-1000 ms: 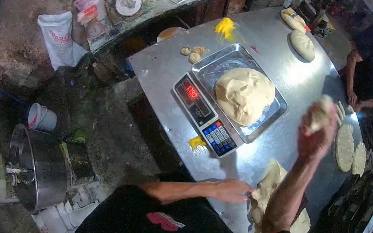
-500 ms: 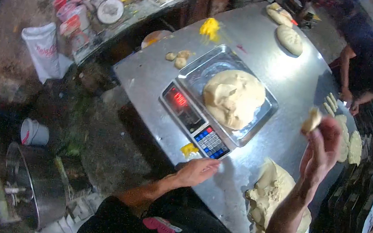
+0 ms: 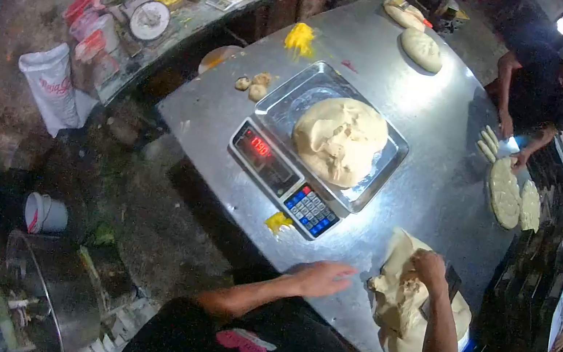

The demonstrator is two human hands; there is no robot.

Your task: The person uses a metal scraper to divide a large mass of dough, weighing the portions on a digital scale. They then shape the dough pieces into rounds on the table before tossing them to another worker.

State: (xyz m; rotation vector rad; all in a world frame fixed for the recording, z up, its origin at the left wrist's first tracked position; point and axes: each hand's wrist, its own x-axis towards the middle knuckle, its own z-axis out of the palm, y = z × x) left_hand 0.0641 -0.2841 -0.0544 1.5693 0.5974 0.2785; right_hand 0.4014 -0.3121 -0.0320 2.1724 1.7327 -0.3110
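My right hand is closed at the top of a large lump of pale dough on the table's near right side. Its fingertips are hidden against the dough. A dark flat scraper shows behind my right forearm, which covers part of it. My left hand hovers at the near table edge, fingers stretched out and nothing in them. Ahead of it stands a digital scale with red digits that look like 1790. Another big round of dough rests in the metal tray on the scale.
Small dough pieces and a yellow smear lie left of the tray. At the far end sits a dough loaf. A co-worker handles flattened dough at right. A cluttered side bench stands left.
My right hand has come down from the air, where it held a small piece of dough, onto the big lump. The scraper now shows. My left hand has moved back from the scale's corner.
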